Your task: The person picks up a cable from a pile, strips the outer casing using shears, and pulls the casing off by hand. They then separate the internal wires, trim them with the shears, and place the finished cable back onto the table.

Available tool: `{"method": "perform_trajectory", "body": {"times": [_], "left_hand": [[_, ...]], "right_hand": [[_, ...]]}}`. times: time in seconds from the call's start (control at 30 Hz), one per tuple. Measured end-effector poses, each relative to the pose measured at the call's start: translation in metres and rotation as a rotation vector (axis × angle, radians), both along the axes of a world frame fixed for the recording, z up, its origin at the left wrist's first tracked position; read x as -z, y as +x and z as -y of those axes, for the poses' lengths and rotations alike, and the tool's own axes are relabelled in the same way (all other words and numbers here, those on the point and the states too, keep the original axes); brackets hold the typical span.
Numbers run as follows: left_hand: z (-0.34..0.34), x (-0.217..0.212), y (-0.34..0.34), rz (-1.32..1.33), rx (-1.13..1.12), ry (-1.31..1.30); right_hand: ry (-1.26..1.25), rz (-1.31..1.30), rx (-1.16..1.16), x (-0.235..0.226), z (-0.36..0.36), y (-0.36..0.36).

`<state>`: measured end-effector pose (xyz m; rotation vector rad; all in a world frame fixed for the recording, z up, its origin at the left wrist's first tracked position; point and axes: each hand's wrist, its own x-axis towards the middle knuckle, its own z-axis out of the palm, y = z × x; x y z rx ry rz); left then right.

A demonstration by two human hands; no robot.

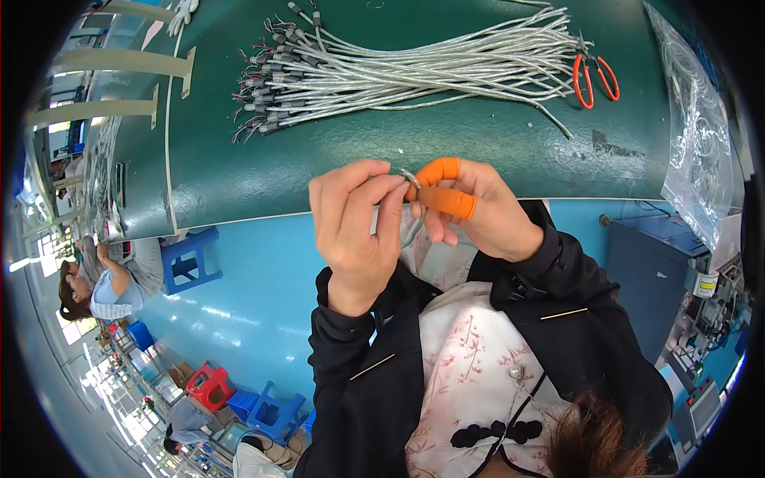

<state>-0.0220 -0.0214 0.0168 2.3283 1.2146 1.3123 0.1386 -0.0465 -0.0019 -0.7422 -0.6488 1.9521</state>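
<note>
Close to the table's front edge, my two hands meet at the end of a grey cable [412,178]. My right hand [478,203], with orange finger cots on the thumb and forefinger, pinches the cable near its tip. My left hand [355,219] has its thumb and fingertips closed at the same cable end; the fingers hide much of it. Below the hands, part of the cable hangs in front of my clothing. Further back lies a large bundle of silvery cables [414,68], with grey connectors and thin stripped wires at the left ends.
Orange-handled scissors [587,80] rest by the bundle's right end on the green table [263,179]. A clear plastic bag [693,135] lies at the right edge. Blue stools [191,261] and a red stool [210,385] stand on the floor, and a seated co-worker [119,287] is at left.
</note>
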Motion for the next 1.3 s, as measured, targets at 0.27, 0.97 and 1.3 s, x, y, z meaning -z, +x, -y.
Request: {"method": "perform_trajectory", "body": {"times": [0.27,0.97,1.3], "left_hand": [[0.009,-0.007,-0.009,-0.047,0.112,-0.223],[0.010,-0.004,-0.004,0.470,0.026,-0.592],[0.013,0.006,0.005,0.051,-0.201,-0.004]], "right_hand": [[0.034,0.116,0.138,0.004,-0.006,0.004],[0.292,0.352,0.140,-0.001,0.003,-0.016],[0.195,0.174,0.175,-0.004,0.000,-0.024]]}}
